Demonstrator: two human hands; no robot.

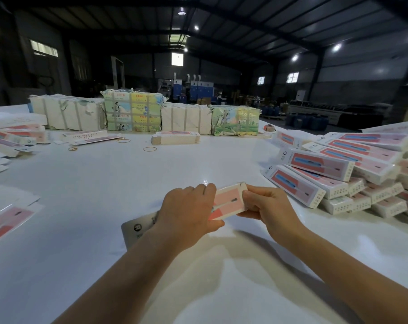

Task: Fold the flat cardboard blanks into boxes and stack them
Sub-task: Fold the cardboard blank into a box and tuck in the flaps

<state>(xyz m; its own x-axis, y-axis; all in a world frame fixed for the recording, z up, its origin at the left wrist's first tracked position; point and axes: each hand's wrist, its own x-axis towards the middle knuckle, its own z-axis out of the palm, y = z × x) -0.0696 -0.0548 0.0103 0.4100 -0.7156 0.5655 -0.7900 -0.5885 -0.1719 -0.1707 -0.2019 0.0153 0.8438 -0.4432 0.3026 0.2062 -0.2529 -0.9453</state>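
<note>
Right now, seen from the head camera, the left hand (pixel 190 208) grips the long pink-and-white printed cardboard carton (pixel 227 202) above the white table (pixel 128 178), while the right hand (pixel 266 203) pinches its end flap, apparently mid-fold. Next comes tucking that flap, then adding it to the heap of finished pink-and-white boxes (pixel 338 174). Both hands hide the carton's middle, so its shape is unclear.

A large white table (pixel 100 188) fills the foreground. Several tan rubber bands lie on its far half: one loop (pixel 149 149) near the centre, one (pixel 123 141) behind it to the left, and a smaller one (pixel 72 149) further left. A small orange object (pixel 269 128), too blurred to identify, rests near the far right edge. Beyond the table, blue machinery cabinets (pixel 201 88) stand against the dark warehouse wall. Round ceiling lamps (pixel 336 47) are lit overhead.
</note>
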